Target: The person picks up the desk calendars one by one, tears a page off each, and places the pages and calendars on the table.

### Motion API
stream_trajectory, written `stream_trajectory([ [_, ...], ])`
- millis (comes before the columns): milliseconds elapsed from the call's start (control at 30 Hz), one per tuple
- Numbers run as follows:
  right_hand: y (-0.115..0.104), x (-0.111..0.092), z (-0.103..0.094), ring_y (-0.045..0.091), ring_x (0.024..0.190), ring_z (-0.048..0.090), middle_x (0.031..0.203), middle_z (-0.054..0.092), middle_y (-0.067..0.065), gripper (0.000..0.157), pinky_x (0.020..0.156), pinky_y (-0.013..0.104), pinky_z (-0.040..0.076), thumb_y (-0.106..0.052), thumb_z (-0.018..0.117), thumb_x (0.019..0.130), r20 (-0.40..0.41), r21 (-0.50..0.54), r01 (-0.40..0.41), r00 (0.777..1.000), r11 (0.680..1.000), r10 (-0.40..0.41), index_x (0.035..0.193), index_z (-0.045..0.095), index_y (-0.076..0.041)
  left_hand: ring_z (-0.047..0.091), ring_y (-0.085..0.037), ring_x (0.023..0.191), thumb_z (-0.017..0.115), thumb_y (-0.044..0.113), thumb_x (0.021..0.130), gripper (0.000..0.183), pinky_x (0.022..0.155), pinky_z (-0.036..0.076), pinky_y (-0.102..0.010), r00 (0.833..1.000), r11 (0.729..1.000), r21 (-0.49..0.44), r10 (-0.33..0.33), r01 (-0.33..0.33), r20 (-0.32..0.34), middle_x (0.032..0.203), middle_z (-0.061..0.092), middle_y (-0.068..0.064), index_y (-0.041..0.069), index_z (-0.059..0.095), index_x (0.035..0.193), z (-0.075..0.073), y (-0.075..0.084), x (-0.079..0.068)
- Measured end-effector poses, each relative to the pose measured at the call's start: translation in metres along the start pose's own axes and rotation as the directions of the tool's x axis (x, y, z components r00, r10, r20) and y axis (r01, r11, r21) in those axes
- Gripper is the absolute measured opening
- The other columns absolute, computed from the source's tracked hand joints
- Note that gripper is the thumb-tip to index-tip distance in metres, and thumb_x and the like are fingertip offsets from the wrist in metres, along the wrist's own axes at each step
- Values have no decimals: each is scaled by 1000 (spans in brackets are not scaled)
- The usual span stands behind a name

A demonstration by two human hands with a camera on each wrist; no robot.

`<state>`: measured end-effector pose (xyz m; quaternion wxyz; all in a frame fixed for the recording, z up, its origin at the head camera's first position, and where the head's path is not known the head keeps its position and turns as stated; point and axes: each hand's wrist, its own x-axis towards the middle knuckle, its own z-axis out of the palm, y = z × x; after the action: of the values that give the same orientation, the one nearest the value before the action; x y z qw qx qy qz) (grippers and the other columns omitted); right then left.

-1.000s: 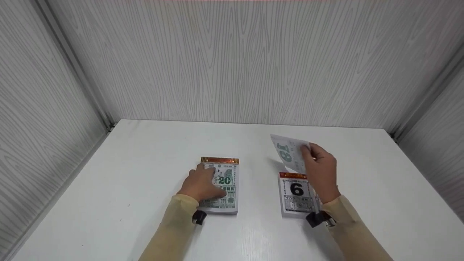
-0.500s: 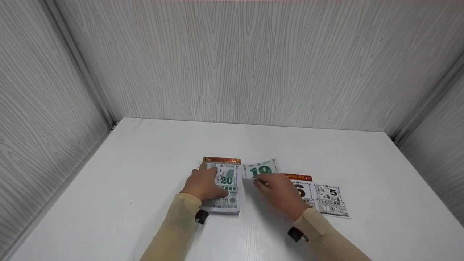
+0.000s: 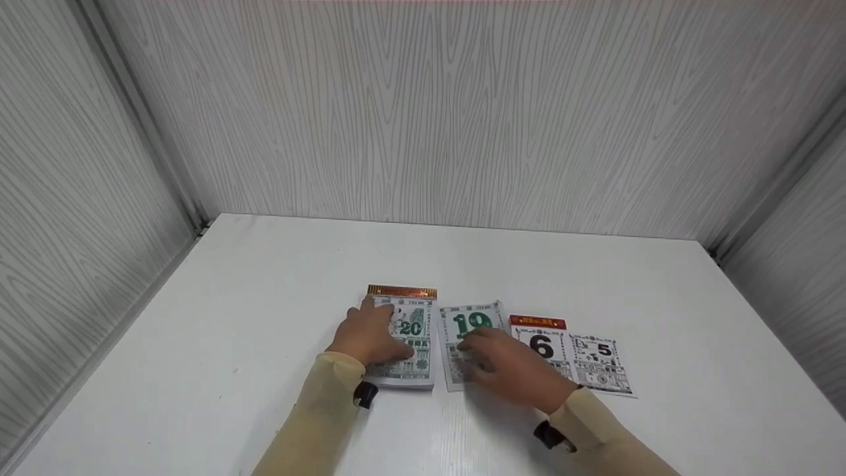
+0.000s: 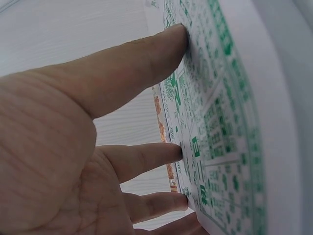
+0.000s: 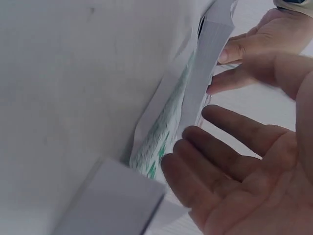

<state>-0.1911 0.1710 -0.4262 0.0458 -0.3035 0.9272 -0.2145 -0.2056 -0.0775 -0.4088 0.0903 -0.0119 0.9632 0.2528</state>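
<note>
My left hand (image 3: pixel 367 336) presses a thick tear-off calendar (image 3: pixel 422 334) with spread fingers. Its top page bears a green 20 below a red-gold header strip. In the left wrist view, the thumb (image 4: pixel 146 58) and fingertips touch that printed page. Just right of the calendar lies a loose calendar page (image 3: pixel 470 320) with a green 19. Over its lower right part is my right hand (image 3: pixel 519 370), fingers loosely bent. The right wrist view shows these fingers (image 5: pixel 210 161) extended beside the page (image 5: pixel 164 142), its edge slightly raised, with nothing gripped.
A smaller tear-off calendar (image 3: pixel 542 345) with a red header and black 6 lies partly behind my right hand. Beside it rests a loose page (image 3: pixel 603 370) with a black 5. White table (image 3: pixel 297 264); grey wood-grain panels (image 3: pixel 423 119) stand behind and at both sides.
My right hand has come from above the smaller calendar leftward and down, laying the loose 19 page beside the larger calendar and releasing it. The left hand has stayed put.
</note>
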Motion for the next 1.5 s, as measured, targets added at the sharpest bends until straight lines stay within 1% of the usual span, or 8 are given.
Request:
stream_trajectory([
  [133, -2, -2, 2, 33, 134, 55, 144, 58, 14, 32, 108, 46, 49, -9, 70, 97, -13, -138, 30, 999, 990, -32, 129, 70, -10, 44, -47, 134, 88, 36, 78, 85, 108, 43, -59, 1000, 1000, -5, -3, 3, 0, 162, 31, -28, 5, 54, 149, -1, -2, 0],
  [233, -5, -2, 7, 32, 129, 59, 140, 60, 13, 29, 106, 45, 51, -11, 69, 99, 26, -206, 83, 996, 975, -80, 128, 71, -11, 45, -46, 132, 88, 35, 78, 85, 107, 45, -58, 1000, 1000, -7, -6, 6, 1, 162, 31, -28, 5, 54, 149, -1, -2, 0],
  [300, -7, -2, 10, 30, 124, 62, 136, 63, 12, 28, 103, 44, 53, -14, 68, 100, 48, -216, 110, 994, 970, -102, 127, 71, -11, 45, -45, 132, 88, 36, 78, 85, 106, 45, -58, 1000, 1000, -7, -5, 5, 2, 162, 31, -27, 5, 54, 149, -1, -2, 0],
  [667, -11, -4, 16, 26, 114, 64, 125, 66, 6, 31, 95, 44, 56, -25, 74, 97, 16, -224, 95, 995, 970, -94, 126, 72, -14, 44, -44, 133, 89, 38, 78, 87, 107, 44, -58, 1000, 1000, -12, -7, 7, 3, 162, 31, -25, 6, 53, 151, 2, -1, 2],
  [967, -15, -1, 17, 26, 118, 62, 128, 65, 7, 33, 99, 45, 55, -25, 74, 96, 27, -198, 81, 997, 977, -77, 128, 72, -15, 46, -43, 127, 88, 36, 78, 85, 104, 46, -57, 1000, 1000, -19, -1, 1, 4, 160, 34, -26, 5, 53, 150, 0, -6, 1],
  [1200, -17, 1, 17, 25, 117, 62, 127, 65, 6, 32, 99, 44, 55, -25, 74, 96, 37, -199, 78, 997, 977, -72, 127, 72, -15, 44, -45, 131, 88, 36, 78, 85, 106, 44, -58, 1000, 1000, -17, 6, -6, 5, 161, 32, -26, 5, 53, 149, -1, -9, 1],
  [1367, -17, -1, 13, 22, 116, 61, 126, 64, 3, 33, 97, 39, 56, -25, 74, 97, 41, -147, 91, 995, 985, -86, 128, 72, -15, 42, -48, 136, 87, 35, 79, 85, 108, 43, -60, 1000, 1000, -2, 7, -7, 5, 163, 29, -27, 4, 53, 150, -3, -11, -2],
  [1500, -14, -6, 1, 21, 119, 62, 130, 64, 4, 36, 99, 39, 55, -26, 73, 98, 1, -87, 88, 996, 992, -88, 131, 69, -13, 43, -47, 135, 87, 35, 78, 85, 108, 43, -59, 1000, 1000, -4, 4, -4, 8, 163, 31, -26, 4, 53, 150, -5, -12, -4],
])
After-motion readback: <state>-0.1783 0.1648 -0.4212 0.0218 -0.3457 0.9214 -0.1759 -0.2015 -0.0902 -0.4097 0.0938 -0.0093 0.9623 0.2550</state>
